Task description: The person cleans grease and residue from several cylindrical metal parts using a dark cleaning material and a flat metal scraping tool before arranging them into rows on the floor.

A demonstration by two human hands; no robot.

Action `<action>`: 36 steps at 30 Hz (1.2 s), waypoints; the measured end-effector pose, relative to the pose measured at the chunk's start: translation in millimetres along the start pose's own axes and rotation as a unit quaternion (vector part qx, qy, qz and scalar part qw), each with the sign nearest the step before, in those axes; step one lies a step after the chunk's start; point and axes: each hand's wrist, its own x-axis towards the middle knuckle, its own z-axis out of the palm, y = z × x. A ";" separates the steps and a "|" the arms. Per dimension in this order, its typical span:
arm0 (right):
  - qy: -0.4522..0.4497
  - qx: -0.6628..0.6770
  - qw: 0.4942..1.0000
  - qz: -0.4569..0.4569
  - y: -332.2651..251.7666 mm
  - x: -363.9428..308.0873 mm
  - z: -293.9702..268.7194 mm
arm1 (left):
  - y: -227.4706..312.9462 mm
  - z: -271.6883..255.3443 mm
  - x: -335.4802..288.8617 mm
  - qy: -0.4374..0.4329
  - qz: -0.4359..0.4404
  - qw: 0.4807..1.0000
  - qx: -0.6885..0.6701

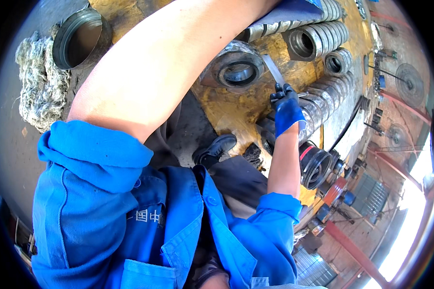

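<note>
My right hand [285, 107], in a blue glove with dark fingers, is closed around a flat metal blade [273, 69]. The blade points up and left, its far end beside a thick metal ring [236, 72] with a round bore. A short thin metal rod [303, 94] juts out to the right at the glove; whether my fingers hold it too I cannot tell. My bare left forearm [159, 62] reaches across the top of the view, and its hand lies beyond the upper edge. Blue fabric [291, 12] shows beside that arm; I cannot tell whether it is a glove.
Ribbed metal cylinders [330, 38] and a smaller ring [338, 61] lie on the yellow-brown stained surface [226, 108]. At the left are a large open ring [62, 45] and a whitish fibre bundle [41, 82]. A dark shoe [217, 148] stands below. Black rings [316, 166] lie right.
</note>
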 end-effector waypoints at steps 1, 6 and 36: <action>0.002 -0.003 1.000 0.000 0.0 2.6 0.2 | -0.3 2.0 0.6 -0.003 0.001 1.000 -0.002; 0.017 -0.019 1.000 -0.004 5.4 13.1 13.2 | 0.7 1.9 1.9 -0.002 -0.001 1.000 -0.005; -0.144 0.026 0.989 0.029 -42.9 -45.6 -3.3 | 1.3 -0.9 4.9 -0.002 -0.008 1.000 0.000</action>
